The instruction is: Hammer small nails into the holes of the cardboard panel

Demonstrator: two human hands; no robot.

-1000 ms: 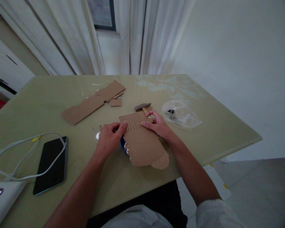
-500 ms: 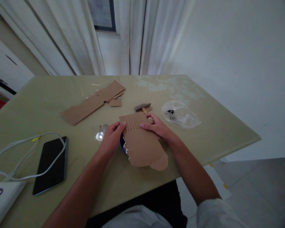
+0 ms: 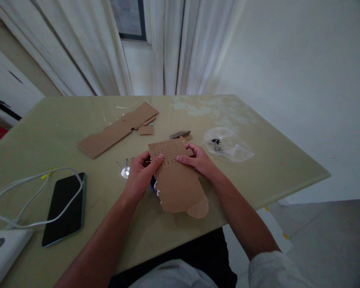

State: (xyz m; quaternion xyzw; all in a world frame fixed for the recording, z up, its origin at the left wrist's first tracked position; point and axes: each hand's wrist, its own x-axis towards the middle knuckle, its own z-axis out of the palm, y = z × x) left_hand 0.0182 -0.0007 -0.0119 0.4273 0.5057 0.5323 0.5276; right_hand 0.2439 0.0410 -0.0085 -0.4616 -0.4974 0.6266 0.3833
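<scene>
Over the pale green tabletop (image 3: 273, 160), a lane runs between the long brown cardboard strip (image 3: 111, 136) and the upright silvery nails (image 3: 126, 164); beyond the perforated brown cardboard sheet (image 3: 180, 184), a dark metal hammer head (image 3: 180, 135) bars the way.

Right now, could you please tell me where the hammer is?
In the head view, the hammer lies just beyond the perforated cardboard, left of the plastic bag.

Pale curtains (image 3: 87, 44), dark-framed window (image 3: 127, 18), white wall (image 3: 303, 88).
</scene>
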